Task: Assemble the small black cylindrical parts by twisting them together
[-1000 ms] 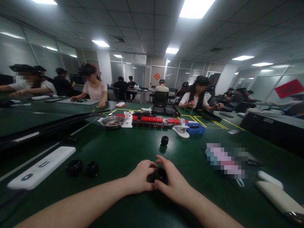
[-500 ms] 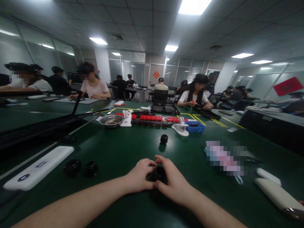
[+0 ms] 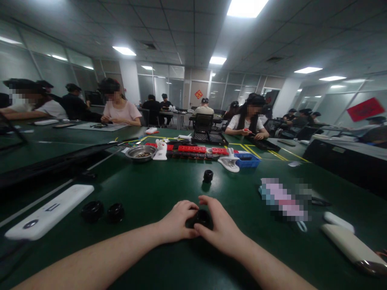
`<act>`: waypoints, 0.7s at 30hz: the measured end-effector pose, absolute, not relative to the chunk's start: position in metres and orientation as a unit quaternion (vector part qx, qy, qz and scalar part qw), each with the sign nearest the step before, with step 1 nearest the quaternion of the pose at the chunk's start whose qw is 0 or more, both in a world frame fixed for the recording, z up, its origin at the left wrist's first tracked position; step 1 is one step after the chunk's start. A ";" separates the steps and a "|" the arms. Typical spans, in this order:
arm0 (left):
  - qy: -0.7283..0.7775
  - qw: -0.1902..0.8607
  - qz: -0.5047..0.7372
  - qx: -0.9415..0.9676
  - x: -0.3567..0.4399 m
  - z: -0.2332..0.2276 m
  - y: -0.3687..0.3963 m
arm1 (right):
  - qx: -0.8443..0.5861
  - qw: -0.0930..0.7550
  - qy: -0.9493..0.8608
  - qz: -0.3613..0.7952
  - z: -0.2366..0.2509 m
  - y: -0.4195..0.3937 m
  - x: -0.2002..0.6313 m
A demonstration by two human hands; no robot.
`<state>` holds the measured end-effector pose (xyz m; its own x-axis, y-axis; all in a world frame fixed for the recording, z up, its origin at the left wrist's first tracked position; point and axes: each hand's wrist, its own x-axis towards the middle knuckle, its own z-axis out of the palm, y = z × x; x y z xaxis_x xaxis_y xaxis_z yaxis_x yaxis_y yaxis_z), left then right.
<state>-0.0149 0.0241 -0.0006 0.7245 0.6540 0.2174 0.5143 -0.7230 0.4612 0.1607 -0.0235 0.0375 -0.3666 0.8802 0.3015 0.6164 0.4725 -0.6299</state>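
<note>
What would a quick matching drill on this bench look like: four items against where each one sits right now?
Items:
1. black round part
2. small black cap
3. metal bowl
4. white flat device

Places:
A. far left on the green table, lying flat
B. between the left hand and right hand
C. alone on the mat, beyond both hands
D. far side, left of the red strip

Pairs: 1-B, 2-C, 3-D, 4-A

four black round parts, two hands
</note>
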 end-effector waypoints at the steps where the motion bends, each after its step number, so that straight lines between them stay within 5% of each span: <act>1: 0.320 0.188 0.188 0.909 -0.015 -0.001 0.024 | -0.487 0.312 -0.790 0.203 0.037 -0.022 0.160; 21: 0.336 0.192 0.185 0.903 -0.013 0.007 0.019 | -0.516 0.331 -0.762 0.210 0.027 -0.018 0.153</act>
<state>-0.0128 0.0194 0.0067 0.7057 0.6781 0.2054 0.5359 -0.7005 0.4713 0.1534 -0.0177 0.0273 -0.2485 0.9250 0.2875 0.6461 0.3794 -0.6623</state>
